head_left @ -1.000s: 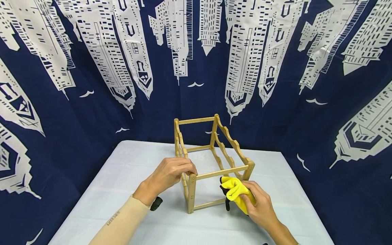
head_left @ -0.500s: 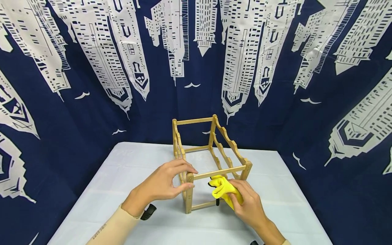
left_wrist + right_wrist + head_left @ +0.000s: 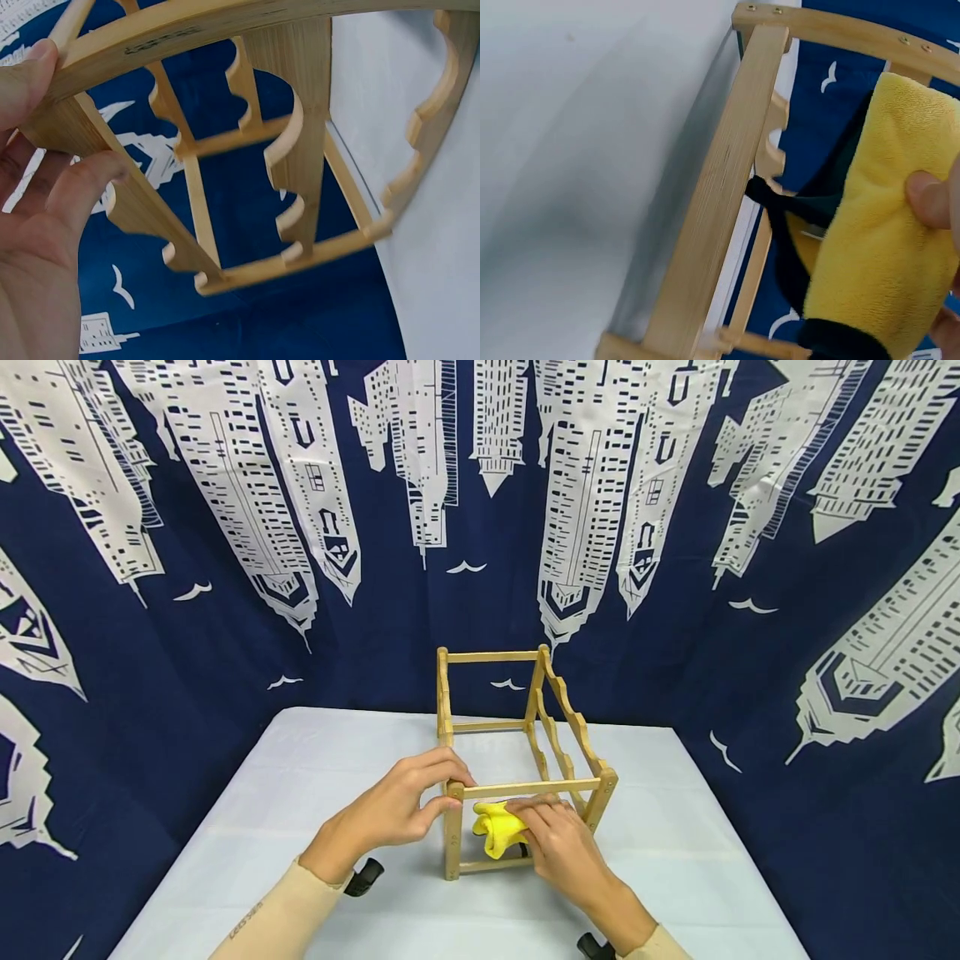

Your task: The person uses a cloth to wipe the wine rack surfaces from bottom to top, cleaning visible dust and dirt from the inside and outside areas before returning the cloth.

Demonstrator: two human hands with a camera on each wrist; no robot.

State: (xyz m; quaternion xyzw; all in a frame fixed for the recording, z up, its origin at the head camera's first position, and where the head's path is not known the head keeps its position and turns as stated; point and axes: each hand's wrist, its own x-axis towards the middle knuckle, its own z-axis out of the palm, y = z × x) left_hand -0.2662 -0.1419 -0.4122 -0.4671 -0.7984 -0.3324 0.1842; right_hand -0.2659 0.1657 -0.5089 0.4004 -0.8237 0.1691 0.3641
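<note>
A light wooden rack [image 3: 498,790] with scalloped side rails stands on the table. My left hand [image 3: 393,806] grips its front left corner, thumb against the post and fingers over the top; the left wrist view shows the fingers bent round the wooden frame [image 3: 304,60]. In my right hand [image 3: 566,847] is a folded yellow cloth [image 3: 497,828], pinched by thumb and fingers just beneath the front top rail. Up close in the right wrist view, the cloth [image 3: 892,195] looks fluffy with dark edging and overlaps the rack's opening. Part of my right hand is out of that view.
A white-covered table [image 3: 300,777] carries the rack. Behind and around it hangs a navy curtain [image 3: 405,618] printed with white buildings and birds. Small black devices sit at my left wrist [image 3: 363,877] and right wrist [image 3: 596,946].
My right hand has carried the yellow cloth leftward along the rack's front. The rack has turned slightly. My left hand's thumb has come round onto the front post.
</note>
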